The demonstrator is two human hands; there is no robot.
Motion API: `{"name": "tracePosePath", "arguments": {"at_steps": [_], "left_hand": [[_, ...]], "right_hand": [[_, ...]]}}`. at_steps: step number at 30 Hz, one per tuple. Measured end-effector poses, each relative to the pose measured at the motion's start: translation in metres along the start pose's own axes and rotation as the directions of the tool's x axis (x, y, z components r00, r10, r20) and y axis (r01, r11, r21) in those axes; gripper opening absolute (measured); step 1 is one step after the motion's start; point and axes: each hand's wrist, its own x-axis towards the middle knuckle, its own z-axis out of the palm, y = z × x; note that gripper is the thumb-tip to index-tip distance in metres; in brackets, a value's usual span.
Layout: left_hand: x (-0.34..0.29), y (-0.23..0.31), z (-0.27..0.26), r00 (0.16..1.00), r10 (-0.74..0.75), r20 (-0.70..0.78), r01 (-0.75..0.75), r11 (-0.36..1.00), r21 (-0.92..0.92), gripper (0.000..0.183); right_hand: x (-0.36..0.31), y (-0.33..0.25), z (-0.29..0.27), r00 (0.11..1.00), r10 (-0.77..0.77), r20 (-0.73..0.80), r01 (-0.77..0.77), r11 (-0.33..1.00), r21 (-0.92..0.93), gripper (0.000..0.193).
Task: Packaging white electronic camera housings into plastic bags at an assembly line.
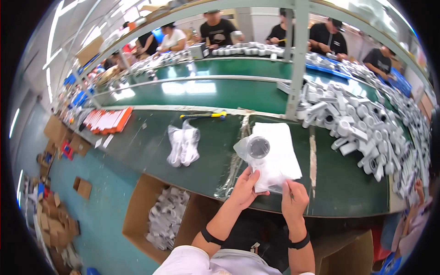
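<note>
Over the near edge of the dark green bench, my left hand [246, 189] is closed round the lower part of a white device with a round grey disc-shaped head [259, 147], inside a see-through plastic bag. My right hand [294, 200] pinches the bag's open-looking edge between thumb and finger. Beneath the device lies a stack of flat white sheets or bags [282, 146]; which of these I cannot tell. To the left, two white devices [183, 144] in plastic bags lie side by side on the bench.
A yellow-and-black tool [204, 116] and orange-and-white printed sheets [107, 120] lie leftward. Grey-white parts [353, 123] are heaped at right. A cardboard box [137, 215] of similar parts stands below the bench. A white post [298, 64] rises ahead; several people work across the green belt [229, 94].
</note>
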Motion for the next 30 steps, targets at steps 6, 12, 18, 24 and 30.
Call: {"name": "tracePosePath", "arguments": {"at_steps": [6,12,18,24,30], "left_hand": [[-0.03,0.049,-0.058,0.871,0.404,-0.281,-0.317,0.897,0.307,0.026],[-0.084,0.158,-0.147,0.41,0.794,-0.448,-0.122,0.534,0.836,0.034],[-0.042,0.187,-0.257,0.201,0.868,-0.455,0.198,0.419,0.886,0.038],[0.004,0.182,-0.268,0.232,0.927,-0.296,0.483,0.154,0.862,0.039],[-0.009,0.192,-0.28,0.428,0.884,-0.187,0.448,-0.029,0.893,0.046]], "right_hand": [[-0.015,0.001,0.007,0.934,-0.004,0.356,-0.054,0.987,0.151,0.013],[-0.029,0.035,0.012,0.856,0.316,0.409,-0.411,0.896,0.167,0.02],[-0.034,0.051,0.012,0.855,0.379,0.355,-0.463,0.865,0.192,0.019],[-0.036,0.049,0.006,0.869,0.382,0.313,-0.447,0.878,0.17,0.016],[-0.032,0.037,0.012,0.905,0.323,0.276,-0.369,0.92,0.134,0.014]]}}
